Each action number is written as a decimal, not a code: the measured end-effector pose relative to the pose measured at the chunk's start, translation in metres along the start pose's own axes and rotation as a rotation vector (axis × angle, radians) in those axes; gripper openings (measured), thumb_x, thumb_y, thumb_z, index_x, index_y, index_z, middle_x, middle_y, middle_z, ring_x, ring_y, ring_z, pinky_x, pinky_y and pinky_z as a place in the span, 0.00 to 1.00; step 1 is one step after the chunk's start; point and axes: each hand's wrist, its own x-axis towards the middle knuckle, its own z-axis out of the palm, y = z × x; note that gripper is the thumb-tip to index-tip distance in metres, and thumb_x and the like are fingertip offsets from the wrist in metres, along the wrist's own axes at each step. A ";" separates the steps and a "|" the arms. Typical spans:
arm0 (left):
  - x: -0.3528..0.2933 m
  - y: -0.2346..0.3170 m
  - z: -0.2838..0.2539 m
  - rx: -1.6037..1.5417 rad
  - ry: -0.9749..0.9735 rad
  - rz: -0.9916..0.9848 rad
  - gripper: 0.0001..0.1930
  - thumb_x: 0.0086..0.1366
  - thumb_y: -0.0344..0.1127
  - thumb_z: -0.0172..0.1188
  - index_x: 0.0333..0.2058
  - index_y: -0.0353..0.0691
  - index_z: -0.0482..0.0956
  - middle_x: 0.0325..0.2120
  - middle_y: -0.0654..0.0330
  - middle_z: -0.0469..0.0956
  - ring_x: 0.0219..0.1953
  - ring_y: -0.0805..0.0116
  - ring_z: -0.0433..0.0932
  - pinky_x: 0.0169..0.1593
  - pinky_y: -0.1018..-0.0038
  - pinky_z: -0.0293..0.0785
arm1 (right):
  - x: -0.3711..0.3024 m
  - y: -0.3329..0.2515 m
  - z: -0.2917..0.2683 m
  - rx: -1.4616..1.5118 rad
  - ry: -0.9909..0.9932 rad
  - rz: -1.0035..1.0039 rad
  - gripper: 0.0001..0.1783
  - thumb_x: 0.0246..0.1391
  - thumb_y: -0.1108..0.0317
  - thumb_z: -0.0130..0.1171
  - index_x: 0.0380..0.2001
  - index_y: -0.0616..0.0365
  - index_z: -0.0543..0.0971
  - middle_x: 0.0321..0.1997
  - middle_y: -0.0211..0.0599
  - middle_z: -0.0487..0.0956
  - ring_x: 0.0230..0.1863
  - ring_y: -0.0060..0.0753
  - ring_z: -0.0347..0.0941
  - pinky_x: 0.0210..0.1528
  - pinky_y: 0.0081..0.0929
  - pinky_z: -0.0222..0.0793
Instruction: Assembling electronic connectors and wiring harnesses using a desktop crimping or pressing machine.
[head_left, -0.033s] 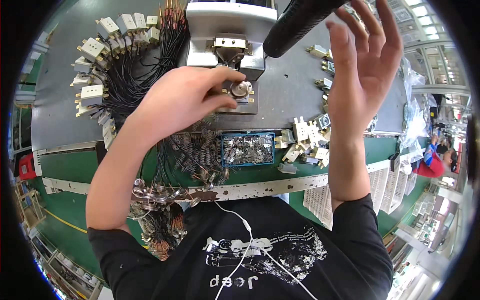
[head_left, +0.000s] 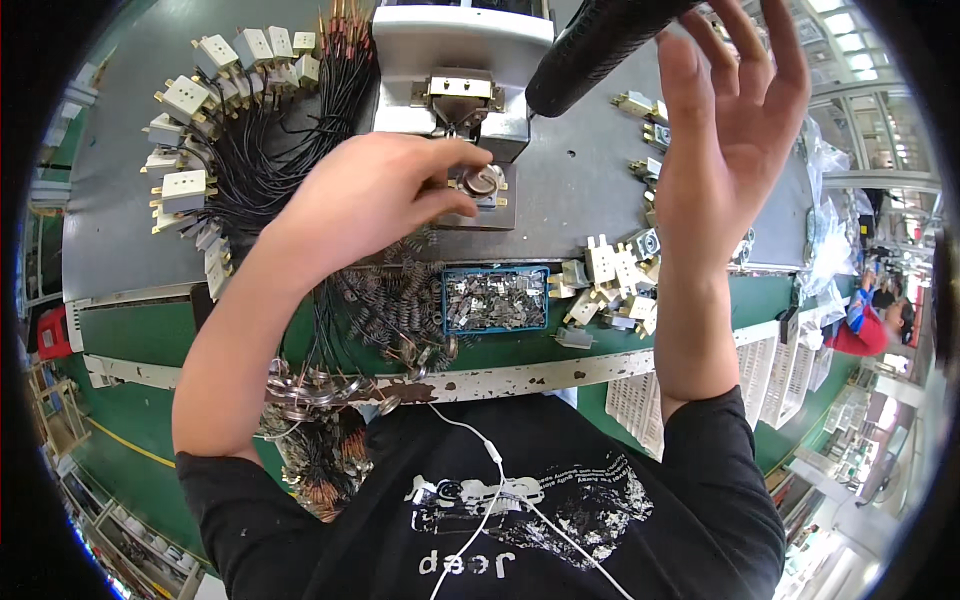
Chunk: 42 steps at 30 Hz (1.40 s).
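Head view: you are looking down at a grey and green workbench [head_left: 560,200].
Far left: a fan of white connector blocks [head_left: 185,100] on black wires [head_left: 270,160] is lying on the grey mat.
Left hand [head_left: 375,190]: you are pinching a small round metal part [head_left: 482,180] between fingertips, holding it on the grey press fixture [head_left: 455,85].
Centre: a blue tray of metal clips [head_left: 495,300] is sitting just below the fixture, with coiled springs [head_left: 385,305] beside it.
Right hand [head_left: 725,130]: you are holding it open, fingers spread, grasping nothing, just beside the black lever handle [head_left: 590,45].
Right: loose white housings [head_left: 615,280] are lying near your wrist.
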 end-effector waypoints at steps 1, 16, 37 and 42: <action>0.003 -0.005 0.007 0.003 0.004 -0.001 0.21 0.62 0.35 0.68 0.54 0.45 0.82 0.30 0.58 0.85 0.32 0.57 0.83 0.41 0.63 0.79 | 0.006 -0.010 0.013 0.063 0.113 0.053 0.37 0.60 0.73 0.67 0.67 0.62 0.60 0.51 0.46 0.81 0.47 0.34 0.81 0.49 0.30 0.79; 0.000 -0.017 0.031 0.283 -0.012 0.016 0.17 0.67 0.43 0.63 0.54 0.52 0.81 0.38 0.56 0.85 0.44 0.55 0.84 0.46 0.59 0.80 | 0.021 -0.025 0.020 0.196 -0.115 0.154 0.13 0.59 0.73 0.68 0.44 0.63 0.77 0.31 0.31 0.80 0.27 0.20 0.76 0.27 0.17 0.70; 0.001 -0.009 0.026 0.284 -0.105 -0.081 0.17 0.69 0.43 0.61 0.56 0.56 0.79 0.35 0.56 0.84 0.43 0.53 0.84 0.44 0.56 0.80 | 0.015 0.021 0.078 0.375 -0.038 0.014 0.05 0.58 0.78 0.66 0.37 0.62 0.80 0.25 0.30 0.80 0.21 0.20 0.74 0.24 0.18 0.69; 0.001 -0.012 0.027 0.300 -0.087 -0.078 0.17 0.68 0.42 0.62 0.55 0.56 0.80 0.34 0.56 0.84 0.42 0.53 0.84 0.43 0.56 0.80 | 0.019 0.030 0.091 0.912 -0.058 -0.221 0.07 0.57 0.80 0.66 0.37 0.62 0.79 0.27 0.30 0.80 0.22 0.21 0.75 0.25 0.19 0.69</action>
